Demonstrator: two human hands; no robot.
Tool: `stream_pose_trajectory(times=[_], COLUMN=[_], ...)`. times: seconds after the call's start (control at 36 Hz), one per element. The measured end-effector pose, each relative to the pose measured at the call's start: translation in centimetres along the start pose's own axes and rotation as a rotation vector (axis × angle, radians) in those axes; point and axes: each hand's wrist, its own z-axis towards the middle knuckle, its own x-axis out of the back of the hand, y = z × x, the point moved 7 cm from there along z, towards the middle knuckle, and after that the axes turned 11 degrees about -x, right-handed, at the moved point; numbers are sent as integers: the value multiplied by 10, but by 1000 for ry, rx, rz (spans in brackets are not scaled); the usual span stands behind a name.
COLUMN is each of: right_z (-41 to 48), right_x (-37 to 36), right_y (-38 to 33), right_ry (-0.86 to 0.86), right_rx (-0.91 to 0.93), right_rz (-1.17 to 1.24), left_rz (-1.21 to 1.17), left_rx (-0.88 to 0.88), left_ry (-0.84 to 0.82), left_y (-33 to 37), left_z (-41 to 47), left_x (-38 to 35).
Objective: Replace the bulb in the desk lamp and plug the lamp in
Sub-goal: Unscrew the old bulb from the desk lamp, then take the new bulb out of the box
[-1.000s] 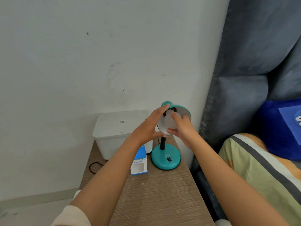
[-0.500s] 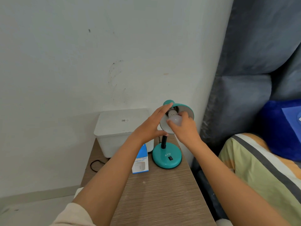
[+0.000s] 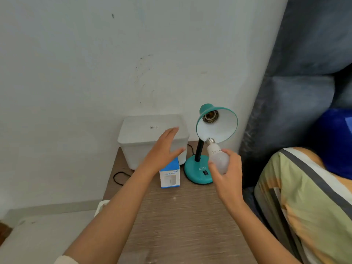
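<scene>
A teal desk lamp (image 3: pixel 198 171) stands on the wooden bedside table (image 3: pixel 181 216), its shade (image 3: pixel 222 126) tilted toward me with the bare socket (image 3: pixel 210 116) showing inside. My right hand (image 3: pixel 227 178) holds a white bulb (image 3: pixel 217 159) just below the shade, its metal screw base pointing up. My left hand (image 3: pixel 163 149) hovers open to the left of the lamp, over a blue and white bulb box (image 3: pixel 170 176). The lamp's black cord (image 3: pixel 119 177) loops at the table's left edge; no plug is visible.
A white plastic bin (image 3: pixel 152 138) sits against the wall behind the box. A grey padded headboard (image 3: pixel 304 82) and striped bedding (image 3: pixel 304 197) with a blue pillow (image 3: pixel 335 141) lie to the right. The floor lies to the left.
My right hand has pulled the bulb out of the socket and lowered it below the shade. My left hand has let go of the shade and moved left.
</scene>
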Motion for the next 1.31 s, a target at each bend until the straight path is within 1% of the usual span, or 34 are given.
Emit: stream_pose_trajectory(times=[0.08,0.17,0.28,0.39,0.44,0.58,0.67,0.94,1.03,1.08,1.14,1.19,1.31], right_z=[-21,-35,-40,-35,-31,-22,-19,-19,-17,-11,-2,6,6], right_x=[-14,-33,-64,-86,-93,-107,-113,-117,-110,-104,-103,-112,-144], right_y=[25,51,82,97,100,105,108,108,96,78,54,31,4], right_ry=[-32,-98,-237,-314,-337,-365,-387,-420,-374,-316,-305,-380,-655], right_rx=[-1,-52,-175,-207,-217,-219,-231,-229,-170,-84,27,152,364], right_rz=[1,-31,-136,-225,-255,-293,-323,-372,-324,-247,-206,-236,-443], left_rz=[-16,-66,-143,-198,-205,-229,-254,-276,-260,-265,-268,-264,-267], left_rx=[150,280,409,488,488,357,329,354,341,346,346,329,360], left_ry=[55,90,55,81,87,162,143,138,124,119,114,105,50], left_y=[-25,-45,-64,-81,-88,-87,-89,-92,-91,-89,-91,-89,-87], left_z=[-34,-65,-84,-85,-83,-70,-67,-71,-75,-81,-88,-94,-103], left_x=[-6,-17,-38,-51,-55,-55,-60,-61,-57,-55,-55,-55,-61])
